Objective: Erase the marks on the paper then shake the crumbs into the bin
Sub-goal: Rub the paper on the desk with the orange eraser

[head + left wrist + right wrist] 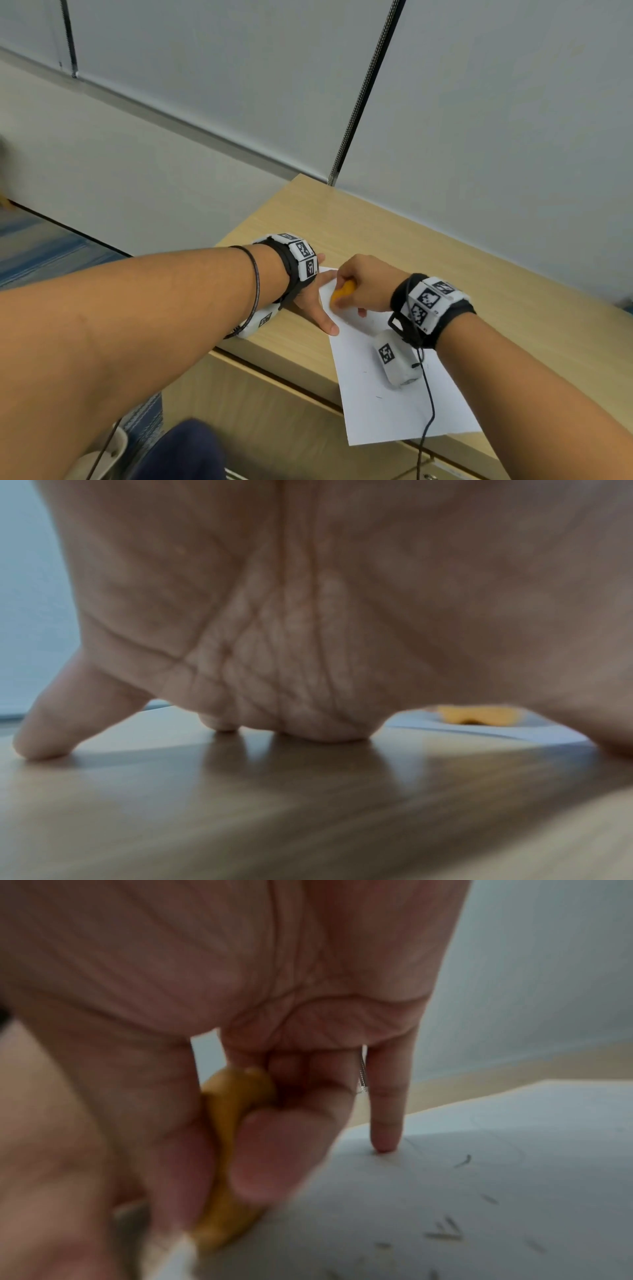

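A white sheet of paper (383, 387) lies on the wooden desk (394, 236), its near corner hanging over the front edge. My right hand (359, 291) pinches an orange eraser (342, 291) between thumb and fingers and presses it onto the paper's far left part. In the right wrist view the eraser (229, 1150) meets the paper (479, 1191), my little finger touches the sheet, and dark eraser crumbs (441, 1234) lie scattered. My left hand (318, 301) lies flat, fingers spread, pressing on the paper's left edge. The eraser (476, 715) shows beyond my left palm.
A grey partition wall (479, 120) stands behind the desk. The desk's left edge drops to blue carpet (41, 250). Drawer fronts (274, 411) run below the desk's front edge. A pale bin rim (109, 452) shows at the bottom left. A black cable (428, 404) trails over the paper.
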The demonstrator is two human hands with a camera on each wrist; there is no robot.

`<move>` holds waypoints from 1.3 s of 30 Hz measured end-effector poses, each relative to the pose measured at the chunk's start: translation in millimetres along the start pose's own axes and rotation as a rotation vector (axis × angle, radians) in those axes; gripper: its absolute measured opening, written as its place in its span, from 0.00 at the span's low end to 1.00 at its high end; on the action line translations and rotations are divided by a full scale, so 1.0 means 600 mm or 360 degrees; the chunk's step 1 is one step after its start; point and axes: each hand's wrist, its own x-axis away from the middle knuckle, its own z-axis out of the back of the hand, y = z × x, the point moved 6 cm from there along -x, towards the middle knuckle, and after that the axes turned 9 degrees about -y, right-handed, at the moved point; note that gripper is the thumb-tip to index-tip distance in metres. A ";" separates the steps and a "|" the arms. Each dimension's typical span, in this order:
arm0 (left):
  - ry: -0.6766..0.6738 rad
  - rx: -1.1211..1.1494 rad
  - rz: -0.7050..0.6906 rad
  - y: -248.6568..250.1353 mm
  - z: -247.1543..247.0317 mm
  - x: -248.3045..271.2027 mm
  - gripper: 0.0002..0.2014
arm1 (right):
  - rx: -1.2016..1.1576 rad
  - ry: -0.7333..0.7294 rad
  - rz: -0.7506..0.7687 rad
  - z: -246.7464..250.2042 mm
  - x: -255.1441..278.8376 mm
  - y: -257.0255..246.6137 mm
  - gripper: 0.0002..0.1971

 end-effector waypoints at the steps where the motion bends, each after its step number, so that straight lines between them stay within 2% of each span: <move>1: -0.0005 -0.0003 0.0008 0.000 0.000 0.001 0.62 | -0.0040 -0.0127 0.0017 -0.004 0.004 0.002 0.09; 2: -0.0002 0.0001 0.0008 0.001 0.001 0.001 0.62 | -0.0055 -0.0180 0.0013 -0.006 0.008 0.003 0.09; 3: 0.0001 0.0007 0.0002 0.002 0.000 -0.001 0.63 | -0.0044 -0.0135 -0.0014 -0.005 0.007 0.006 0.08; 6: 0.0015 0.0036 -0.0022 0.002 -0.002 -0.005 0.63 | 0.0048 0.0261 -0.0043 0.009 0.001 0.003 0.07; 7: 0.0017 0.0040 -0.0020 0.001 -0.002 -0.003 0.62 | 0.0019 0.0247 -0.0014 0.009 0.000 0.000 0.07; 10: 0.0000 0.0017 -0.0002 0.000 0.000 0.002 0.61 | -0.0089 -0.0161 0.0085 -0.006 0.007 -0.004 0.08; 11: -0.0002 0.0013 -0.0004 0.001 0.001 0.002 0.62 | -0.0070 -0.0173 0.0076 -0.006 0.008 -0.003 0.08; 14: 0.0013 0.0022 -0.0016 0.001 0.000 -0.004 0.62 | -0.0010 0.0131 -0.0009 0.004 0.000 0.001 0.07; 15: 0.0019 0.0027 -0.0014 0.000 -0.002 -0.006 0.62 | -0.0007 0.0160 -0.0016 0.005 0.000 0.001 0.07; 19: 0.0013 0.0027 0.0007 0.000 -0.006 -0.008 0.63 | -0.0037 -0.0174 0.0014 -0.003 0.012 0.007 0.08; 23: 0.0013 0.0052 0.0001 -0.001 -0.008 -0.014 0.63 | -0.0032 0.0206 -0.0105 0.011 0.011 0.025 0.09; 24: 0.0008 0.0053 0.0004 -0.002 -0.008 -0.015 0.63 | -0.0062 0.0175 -0.0100 0.008 0.010 0.028 0.09; 27: -0.0013 0.0053 0.0014 -0.003 -0.008 -0.014 0.63 | -0.0101 -0.0117 -0.0039 -0.007 0.016 0.026 0.09; 28: -0.0014 0.0053 0.0014 -0.002 -0.008 -0.014 0.63 | -0.0093 -0.0084 -0.0053 -0.005 0.018 0.026 0.10; 31: 0.0002 0.0054 0.0005 -0.001 -0.007 -0.016 0.64 | -0.0052 0.0260 -0.0137 0.007 0.019 0.028 0.11; 35: -0.0002 0.0050 0.0009 -0.005 -0.009 -0.017 0.65 | -0.0143 0.0158 -0.0105 -0.009 0.021 0.027 0.13; 39: 0.0005 0.0062 -0.0003 -0.005 -0.013 -0.019 0.65 | -0.0145 0.0160 -0.0093 -0.009 0.026 0.025 0.13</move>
